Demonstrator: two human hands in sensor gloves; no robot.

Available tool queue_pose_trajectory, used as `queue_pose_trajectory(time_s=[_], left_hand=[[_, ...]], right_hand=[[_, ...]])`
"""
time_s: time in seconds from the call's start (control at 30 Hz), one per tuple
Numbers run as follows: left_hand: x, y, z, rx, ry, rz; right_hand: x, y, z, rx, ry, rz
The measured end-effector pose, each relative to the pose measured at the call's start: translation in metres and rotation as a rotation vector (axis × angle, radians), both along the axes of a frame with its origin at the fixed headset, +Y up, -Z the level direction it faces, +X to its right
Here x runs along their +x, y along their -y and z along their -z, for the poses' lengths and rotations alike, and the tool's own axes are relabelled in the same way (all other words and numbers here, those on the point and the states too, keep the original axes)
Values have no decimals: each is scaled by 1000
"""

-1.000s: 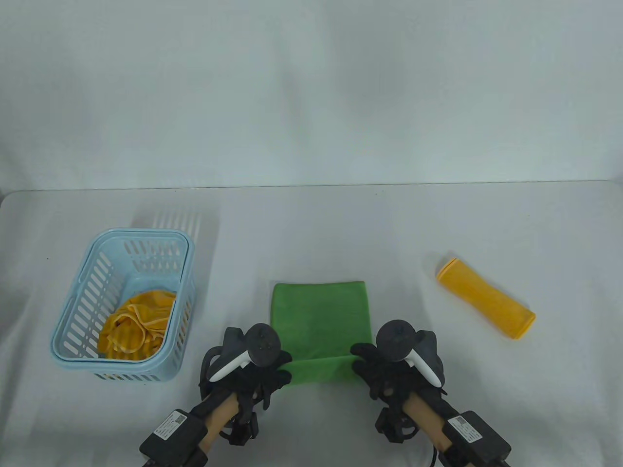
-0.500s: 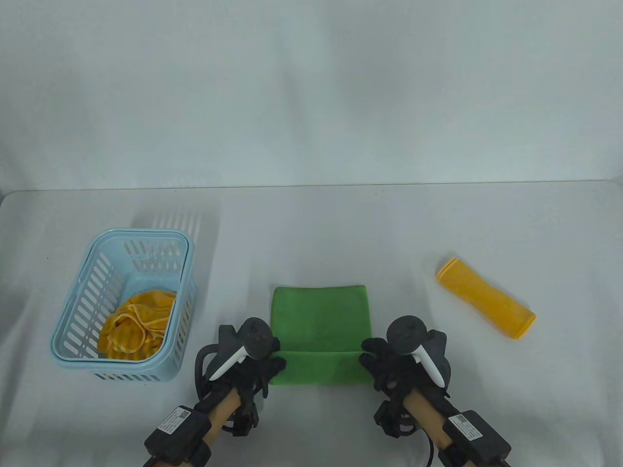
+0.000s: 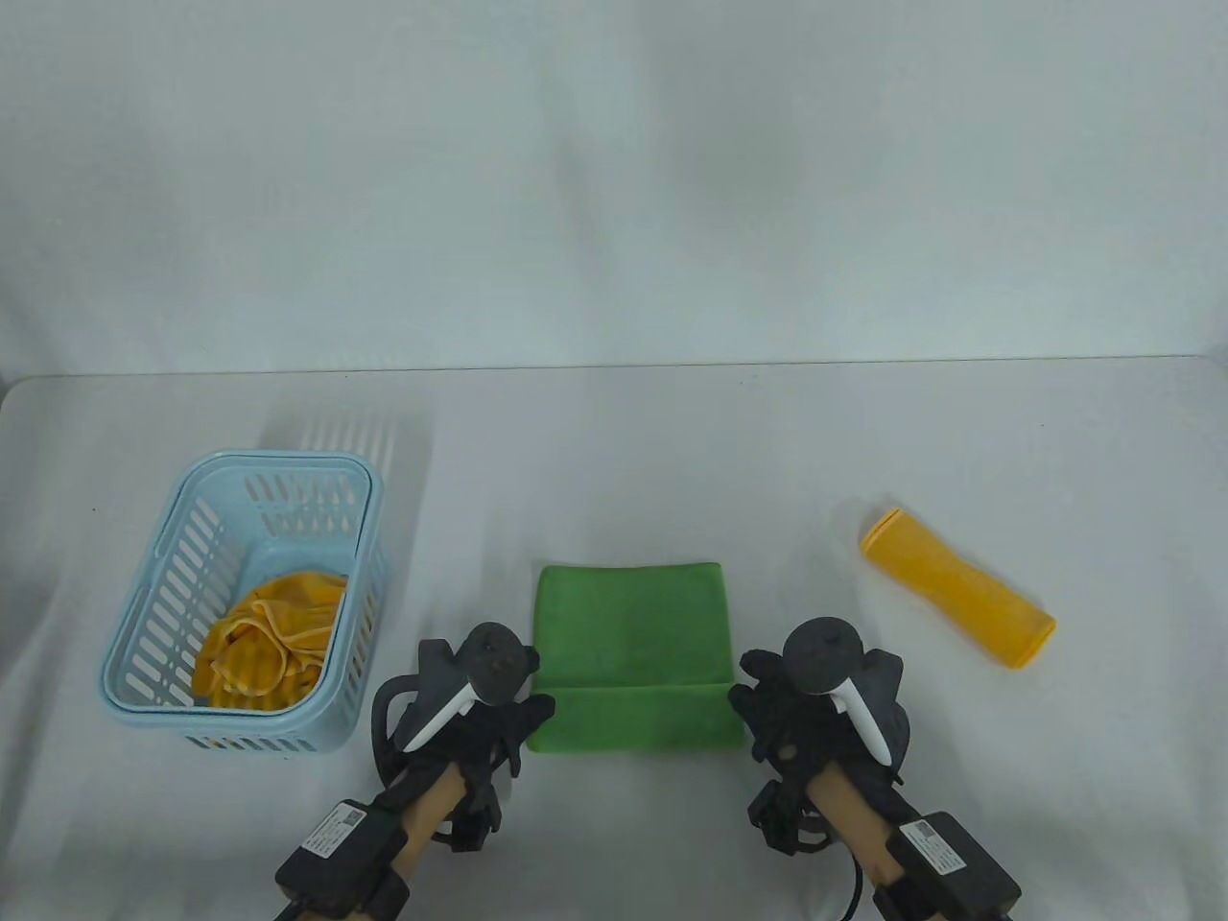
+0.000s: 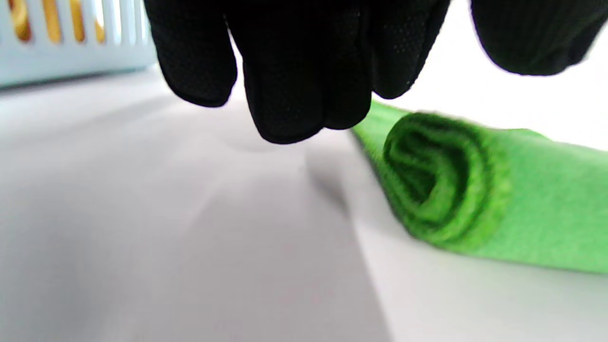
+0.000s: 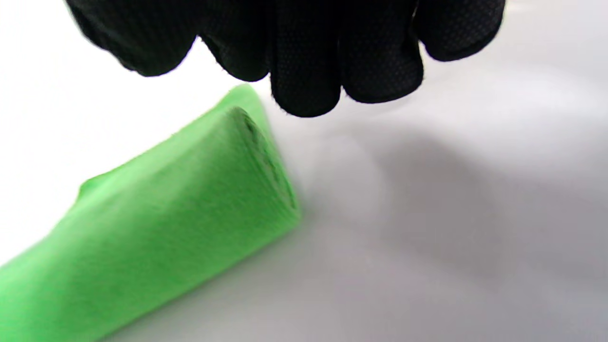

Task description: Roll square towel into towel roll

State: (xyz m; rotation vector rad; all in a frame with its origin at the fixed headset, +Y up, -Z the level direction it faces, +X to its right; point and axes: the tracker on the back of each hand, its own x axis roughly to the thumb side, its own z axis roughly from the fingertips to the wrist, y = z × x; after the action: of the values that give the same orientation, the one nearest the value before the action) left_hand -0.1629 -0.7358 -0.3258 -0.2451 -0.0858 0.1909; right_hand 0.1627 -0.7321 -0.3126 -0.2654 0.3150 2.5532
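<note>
Green cloth, the square towel (image 3: pixel 630 638), lay on the white worktop (image 3: pixel 614 441) between the two hands, its near part wound into a low roll (image 3: pixel 635 720) and the far part flat beyond it. The left hand (image 3: pixel 499 724) sat at the roll's left end and the right hand (image 3: pixel 787 720) at its right end, each just beside the cloth. In the left wrist view the gloved fingers (image 4: pixel 294 71) hung loosely curled above the worktop, clear of the spiral end of the roll (image 4: pixel 434 178), holding nothing. The right wrist view showed the same on the other side: fingers (image 5: pixel 308 57) loosely bent over the roll's end (image 5: pixel 263 156), apart from it. Out beyond the left hand stood a pale blue basket (image 3: pixel 192 556) with a crumpled yellow cloth (image 3: pixel 264 648) inside. Off past the right hand lay a rolled yellow towel (image 3: pixel 957 600).
</note>
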Motion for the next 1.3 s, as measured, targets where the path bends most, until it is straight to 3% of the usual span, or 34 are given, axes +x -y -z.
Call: queue_pose_trajectory(time_s=[0.1, 0.2, 0.27, 0.47, 0.77, 1.07, 1.17, 1.3], left_hand=[[10, -11, -8, 70, 74, 18], [26, -13, -16, 53, 229, 31], [35, -9, -21, 44, 268, 73], [52, 12, -22, 35, 326, 267], [50, 27, -16, 1, 297, 322], [47, 23, -13, 3, 272, 280], [40, 19, -10, -28, 247, 214], [24, 17, -3, -165, 168, -25]], right_hand=[[-9, -12, -7, 66, -69, 0], [-26, -15, -13, 89, -214, -21], [-35, -11, -15, 58, -312, -61], [-52, 11, -15, 17, -396, -373], [-57, 26, -11, -4, -388, -453], [-52, 22, -8, 28, -345, -381], [-45, 16, -5, 0, -331, -299], [-31, 13, -1, -46, -265, -117]])
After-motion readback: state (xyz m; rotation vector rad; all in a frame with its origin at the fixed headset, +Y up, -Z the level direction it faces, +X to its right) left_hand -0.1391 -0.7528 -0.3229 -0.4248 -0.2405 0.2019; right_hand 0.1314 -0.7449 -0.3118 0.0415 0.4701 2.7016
